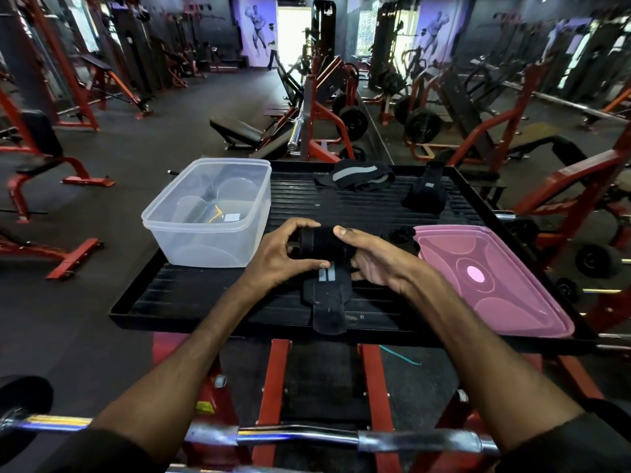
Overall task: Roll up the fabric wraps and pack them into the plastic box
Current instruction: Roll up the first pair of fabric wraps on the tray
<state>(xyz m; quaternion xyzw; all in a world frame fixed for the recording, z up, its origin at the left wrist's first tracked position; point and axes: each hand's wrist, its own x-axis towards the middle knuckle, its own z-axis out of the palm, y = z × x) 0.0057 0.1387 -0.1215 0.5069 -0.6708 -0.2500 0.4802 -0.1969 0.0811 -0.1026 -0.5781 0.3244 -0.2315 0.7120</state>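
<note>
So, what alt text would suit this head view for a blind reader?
A left hand and right hand grip a part-rolled black fabric wrap above a ribbed platform in a gym. A clear plastic box stands left, a pink lid right.

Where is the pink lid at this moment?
In the head view, the pink lid lies flat on the right side of the black platform, just right of the right hand.

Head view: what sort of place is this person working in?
A gym, most likely. Red-framed weight benches and machines fill the floor, black weight plates sit loaded on bars, and a bodybuilder mural covers the far wall.
</note>
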